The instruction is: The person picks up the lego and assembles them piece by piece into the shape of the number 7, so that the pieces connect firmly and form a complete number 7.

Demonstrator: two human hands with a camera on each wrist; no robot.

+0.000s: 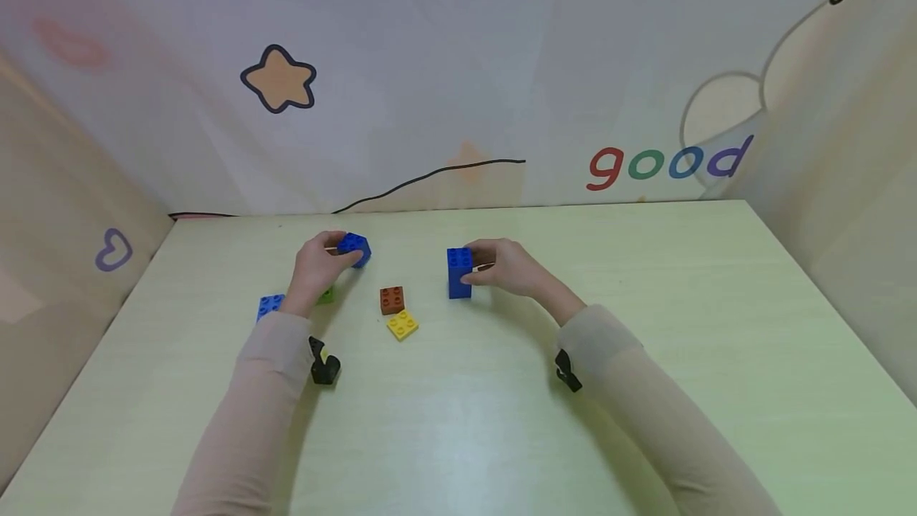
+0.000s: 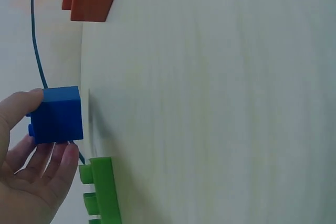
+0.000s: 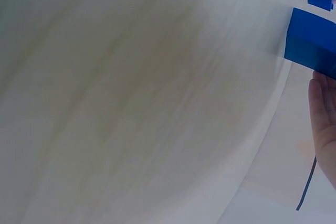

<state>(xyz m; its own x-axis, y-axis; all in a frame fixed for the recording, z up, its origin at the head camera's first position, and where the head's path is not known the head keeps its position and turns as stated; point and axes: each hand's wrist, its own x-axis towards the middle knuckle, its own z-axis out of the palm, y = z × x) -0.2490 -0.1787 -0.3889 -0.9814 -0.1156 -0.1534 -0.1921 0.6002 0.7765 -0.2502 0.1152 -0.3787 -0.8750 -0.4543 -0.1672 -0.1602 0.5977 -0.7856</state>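
Between the thumb and fingers of my left hand [image 1: 315, 267] is a small blue toy brick [image 1: 354, 248], pinched at its sides. The left wrist view shows that blue brick [image 2: 59, 116] above the table, its studs facing the back wall. My right hand [image 1: 507, 267] grips a tall blue block [image 1: 459, 279] from the right, studs up, thumb on the near side. Part of the tall block [image 3: 311, 40] and my right fingers [image 3: 318, 103] appear at the edge of the right wrist view. A gap of table separates the two blue pieces.
A brown-red brick [image 1: 392, 301] and a flat yellow brick [image 1: 403, 326] lie between the hands, nearer the body. A green brick [image 1: 326, 295] and a lighter blue brick [image 1: 270, 306] are partly hidden by my left hand and wrist. A printed cloth [image 1: 458, 102] hangs behind the table.
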